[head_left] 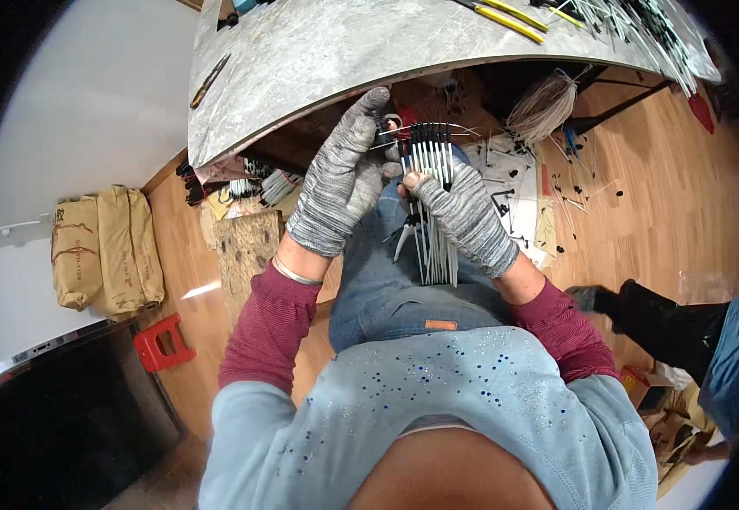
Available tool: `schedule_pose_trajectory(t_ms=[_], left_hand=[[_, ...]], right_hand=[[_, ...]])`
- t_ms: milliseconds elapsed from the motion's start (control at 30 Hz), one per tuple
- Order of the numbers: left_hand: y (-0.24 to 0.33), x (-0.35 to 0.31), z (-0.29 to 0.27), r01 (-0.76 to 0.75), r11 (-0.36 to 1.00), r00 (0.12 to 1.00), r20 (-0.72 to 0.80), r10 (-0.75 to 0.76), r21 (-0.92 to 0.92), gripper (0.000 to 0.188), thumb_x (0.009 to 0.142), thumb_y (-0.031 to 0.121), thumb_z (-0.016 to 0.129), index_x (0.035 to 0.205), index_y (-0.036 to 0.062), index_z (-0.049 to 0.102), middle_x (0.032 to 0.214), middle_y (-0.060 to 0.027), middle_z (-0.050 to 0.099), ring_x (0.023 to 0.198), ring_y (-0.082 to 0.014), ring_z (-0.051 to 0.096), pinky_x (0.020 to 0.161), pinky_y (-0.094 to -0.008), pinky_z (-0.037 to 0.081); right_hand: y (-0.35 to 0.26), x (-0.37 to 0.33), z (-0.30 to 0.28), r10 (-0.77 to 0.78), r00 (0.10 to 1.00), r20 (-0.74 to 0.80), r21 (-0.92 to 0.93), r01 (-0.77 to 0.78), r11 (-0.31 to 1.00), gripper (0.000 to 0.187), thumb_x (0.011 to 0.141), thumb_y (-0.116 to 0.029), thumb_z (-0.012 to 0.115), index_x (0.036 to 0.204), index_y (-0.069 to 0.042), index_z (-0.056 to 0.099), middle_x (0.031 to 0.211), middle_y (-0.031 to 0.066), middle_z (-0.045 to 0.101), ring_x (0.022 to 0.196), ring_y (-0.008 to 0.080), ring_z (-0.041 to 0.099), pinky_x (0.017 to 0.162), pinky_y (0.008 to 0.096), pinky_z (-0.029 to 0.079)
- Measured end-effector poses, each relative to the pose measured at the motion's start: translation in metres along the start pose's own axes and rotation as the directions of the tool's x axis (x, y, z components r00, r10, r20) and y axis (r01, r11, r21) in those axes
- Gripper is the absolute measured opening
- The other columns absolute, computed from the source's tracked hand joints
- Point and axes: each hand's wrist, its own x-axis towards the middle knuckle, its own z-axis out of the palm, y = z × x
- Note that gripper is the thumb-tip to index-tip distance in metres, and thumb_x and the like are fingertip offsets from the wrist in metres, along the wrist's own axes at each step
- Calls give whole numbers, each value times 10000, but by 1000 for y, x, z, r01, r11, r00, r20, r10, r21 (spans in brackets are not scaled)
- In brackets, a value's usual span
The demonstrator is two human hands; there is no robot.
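My right hand [471, 212], in a grey knitted glove with bare fingertips, grips a bundle of thin pale rods with black tips [439, 246]. The rods stand side by side above my lap, black ends toward the table. One or two thin strands [463, 131] lie crosswise over the black ends. Beside the bundle on the left is my left hand [335, 174], also gloved, its long fingers stretched out toward the table edge. Its thumb side is close to the rods; whether it touches them I cannot tell.
The grey marbled table [327, 51] carries yellow-handled pliers [509, 19], a dark pen-like tool [209, 81] and more rods [633, 25]. Below hang pale strands [543, 106]; black scraps litter the floor. A wooden stool [246, 251], brown sacks [106, 246] and another person's leg [658, 319] flank me.
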Motion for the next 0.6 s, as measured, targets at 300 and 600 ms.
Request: schedule_pose_trajectory(t_ms=[300, 600], left_hand=[[5, 1, 1, 37, 998, 999, -26, -38, -41, 297, 802, 179, 516, 1084, 96, 470, 916, -53, 558, 698, -151, 535, 578, -280, 454], [4, 0, -6, -65, 993, 993, -89, 74, 101, 318, 783, 151, 545, 1083, 85, 464, 930, -85, 545, 723, -143, 514, 581, -252, 426]], right_hand=[[-5, 2, -2, 80, 997, -11, -13, -80, 997, 176, 797, -198, 512, 786, -25, 545, 613, 25, 541, 561, 92, 498, 524, 233, 414], [-3, 3, 0, 77, 997, -7, -11, -77, 997, 178, 800, -197, 505, 785, -24, 541, 621, 27, 541, 569, 93, 501, 531, 232, 416]])
